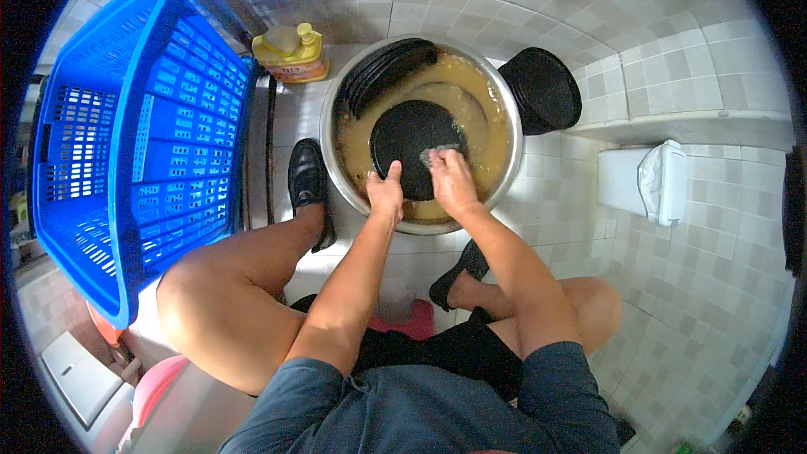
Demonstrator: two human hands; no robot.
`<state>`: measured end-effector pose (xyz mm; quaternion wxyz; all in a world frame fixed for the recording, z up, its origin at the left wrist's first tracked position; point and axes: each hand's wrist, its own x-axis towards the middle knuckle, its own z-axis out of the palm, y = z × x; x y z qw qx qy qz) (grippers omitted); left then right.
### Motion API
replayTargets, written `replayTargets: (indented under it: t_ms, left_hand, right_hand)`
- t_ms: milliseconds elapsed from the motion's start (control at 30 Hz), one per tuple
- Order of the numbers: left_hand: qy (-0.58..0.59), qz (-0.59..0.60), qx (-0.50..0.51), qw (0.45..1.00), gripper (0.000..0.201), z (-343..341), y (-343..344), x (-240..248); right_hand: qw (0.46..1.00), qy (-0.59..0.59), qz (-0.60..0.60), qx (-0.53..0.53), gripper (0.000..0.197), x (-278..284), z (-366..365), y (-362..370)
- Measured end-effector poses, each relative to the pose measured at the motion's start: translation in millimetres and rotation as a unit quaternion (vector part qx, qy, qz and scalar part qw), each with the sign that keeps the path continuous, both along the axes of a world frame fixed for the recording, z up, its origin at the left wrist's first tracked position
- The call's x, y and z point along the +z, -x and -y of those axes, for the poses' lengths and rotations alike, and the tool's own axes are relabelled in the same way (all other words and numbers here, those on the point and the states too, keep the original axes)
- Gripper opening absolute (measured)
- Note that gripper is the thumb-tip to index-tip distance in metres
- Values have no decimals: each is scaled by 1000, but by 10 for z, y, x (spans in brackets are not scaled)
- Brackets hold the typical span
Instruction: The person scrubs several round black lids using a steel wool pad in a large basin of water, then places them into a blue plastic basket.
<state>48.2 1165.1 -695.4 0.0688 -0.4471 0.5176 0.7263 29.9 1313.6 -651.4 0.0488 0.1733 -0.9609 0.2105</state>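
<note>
A wide metal basin (329, 160) of cloudy brownish water stands on the floor in front of me. My left hand (386, 192) grips the near left edge of a round black plate (410, 128), thumb on top and fingers hidden beneath. Against the plate's right side, my right hand (454, 183) presses a greyish scouring pad (435, 154) with bent fingers. Several black plates (387, 74) lean together, partly submerged, at the basin's far left. Under the water to the right, a pale round shape shows faintly.
Outside the basin, a stack of black plates (542, 91) leans near the tiled wall. A yellow jug (292, 55) stands at the far left, by a big blue crate (181, 126). To the right is a white bin (643, 181) with a bag over its edge.
</note>
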Motion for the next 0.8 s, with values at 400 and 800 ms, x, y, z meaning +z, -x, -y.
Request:
replayTargets:
  t_ms: [400, 800]
  left_hand:
    - [-62, -50, -64, 995, 42, -104, 11, 186]
    - [-4, -96, -80, 992, 33, -130, -54, 66]
  right_hand:
    - [989, -77, -76, -100, 21, -6, 86, 914]
    - [1000, 2, 17, 12, 14, 118, 633, 837]
